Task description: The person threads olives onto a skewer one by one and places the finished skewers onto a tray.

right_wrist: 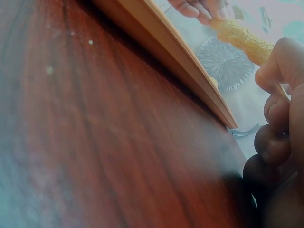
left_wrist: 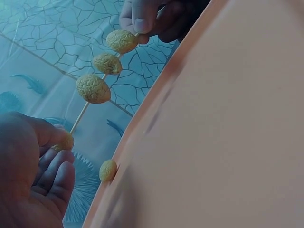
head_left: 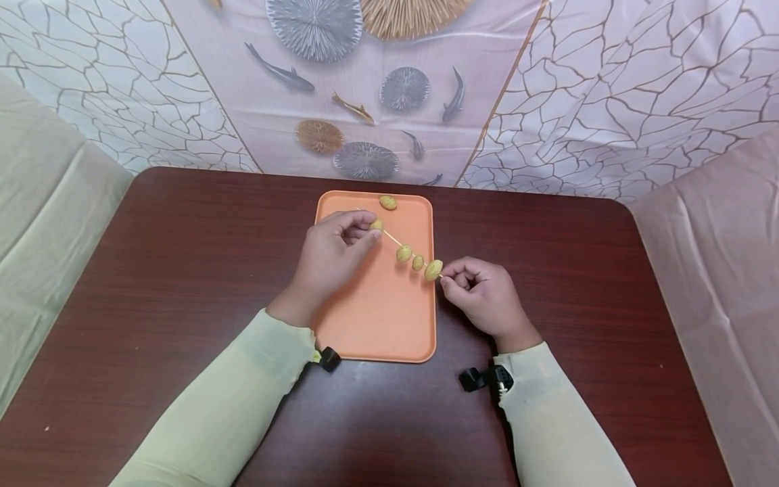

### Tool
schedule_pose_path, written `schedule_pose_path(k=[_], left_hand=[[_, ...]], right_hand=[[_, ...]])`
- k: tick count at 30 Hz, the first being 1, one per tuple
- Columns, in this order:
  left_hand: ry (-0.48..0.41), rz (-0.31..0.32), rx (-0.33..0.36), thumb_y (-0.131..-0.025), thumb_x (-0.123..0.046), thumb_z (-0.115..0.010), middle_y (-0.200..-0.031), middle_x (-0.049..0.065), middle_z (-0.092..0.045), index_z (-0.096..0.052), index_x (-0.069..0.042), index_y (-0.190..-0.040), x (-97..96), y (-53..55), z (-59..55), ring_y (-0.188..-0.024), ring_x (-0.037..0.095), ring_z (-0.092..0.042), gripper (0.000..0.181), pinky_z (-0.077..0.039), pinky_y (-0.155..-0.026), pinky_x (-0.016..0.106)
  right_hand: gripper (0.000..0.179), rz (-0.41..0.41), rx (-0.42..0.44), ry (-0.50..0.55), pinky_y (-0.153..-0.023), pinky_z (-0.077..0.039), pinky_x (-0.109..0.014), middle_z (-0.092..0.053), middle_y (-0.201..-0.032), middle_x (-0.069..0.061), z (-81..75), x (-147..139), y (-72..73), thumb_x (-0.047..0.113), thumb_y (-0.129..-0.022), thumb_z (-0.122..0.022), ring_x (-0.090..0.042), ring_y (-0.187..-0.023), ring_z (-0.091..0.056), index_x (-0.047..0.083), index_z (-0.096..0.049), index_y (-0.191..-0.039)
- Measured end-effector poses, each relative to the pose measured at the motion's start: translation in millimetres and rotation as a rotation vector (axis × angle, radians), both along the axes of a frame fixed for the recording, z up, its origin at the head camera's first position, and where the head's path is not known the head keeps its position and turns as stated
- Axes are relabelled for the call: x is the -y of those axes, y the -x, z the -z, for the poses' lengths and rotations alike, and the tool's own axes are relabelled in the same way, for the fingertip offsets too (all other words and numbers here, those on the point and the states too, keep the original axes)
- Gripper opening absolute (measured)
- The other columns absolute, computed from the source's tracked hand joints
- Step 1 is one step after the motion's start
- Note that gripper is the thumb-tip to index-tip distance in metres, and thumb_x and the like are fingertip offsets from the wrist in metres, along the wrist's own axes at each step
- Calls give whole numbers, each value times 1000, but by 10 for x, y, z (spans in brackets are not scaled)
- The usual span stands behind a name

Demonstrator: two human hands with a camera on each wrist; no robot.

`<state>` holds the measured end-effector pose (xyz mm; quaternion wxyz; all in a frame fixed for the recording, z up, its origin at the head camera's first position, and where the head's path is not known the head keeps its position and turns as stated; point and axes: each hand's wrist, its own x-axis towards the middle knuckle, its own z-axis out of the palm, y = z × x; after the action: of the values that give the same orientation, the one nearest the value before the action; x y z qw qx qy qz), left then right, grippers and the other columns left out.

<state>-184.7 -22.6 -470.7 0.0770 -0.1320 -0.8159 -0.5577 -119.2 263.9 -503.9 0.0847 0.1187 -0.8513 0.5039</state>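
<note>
A thin wooden skewer (head_left: 392, 237) slants above the tray, carrying several wrinkled yellow-green oval fruits. Three of them, such as the large end fruit (head_left: 434, 270), sit toward its right part. My left hand (head_left: 331, 253) pinches another oval fruit (head_left: 376, 225) on the skewer's left part. My right hand (head_left: 483, 294) pinches the skewer's right end, close beside the large fruit. In the left wrist view the three fruits, the middle one (left_wrist: 107, 63) smallest, show clearly between the hands. The right wrist view blurs the fruits (right_wrist: 242, 40) into a row.
Beneath the hands lies an orange rectangular tray (head_left: 377, 325) on a dark red-brown table (head_left: 213, 257). One loose oval fruit (head_left: 387, 202) rests inside the tray's far edge. A patterned cloth (head_left: 365, 81) hangs behind the table.
</note>
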Motion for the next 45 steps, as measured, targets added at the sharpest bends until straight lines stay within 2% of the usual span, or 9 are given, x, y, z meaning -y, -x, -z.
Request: schedule_pose_path(k=[17, 28, 45], left_hand=[[30, 32, 31, -103, -17, -84, -110, 6, -79, -82, -6, -122, -65, -61, -31, -101, 18, -76, 22, -65, -88, 27], [24, 48, 20, -103, -20, -85, -107, 5, -80, -83, -7, -121, -101, -82, -8, -98, 16, -77, 22, -67, -89, 31], [40, 80, 33, -103, -21, -85, -109, 5, -79, -82, -9, -120, -130, -120, 5, -98, 16, -78, 21, -67, -89, 30]], right_hand=[[10, -7, 2, -2, -56, -42, -18, -58, -69, 5, 5, -12, 11, 4, -96, -82, -7, -61, -51, 14, -82, -94], [13, -4, 3, -3, -57, -42, -18, -57, -68, 5, 0, -11, 8, 2, -95, -82, -7, -61, -51, 15, -81, -94], [13, -1, 8, -10, -56, -42, -19, -57, -68, 4, 5, -15, 12, 3, -97, -81, -8, -60, -50, 15, -81, -94]])
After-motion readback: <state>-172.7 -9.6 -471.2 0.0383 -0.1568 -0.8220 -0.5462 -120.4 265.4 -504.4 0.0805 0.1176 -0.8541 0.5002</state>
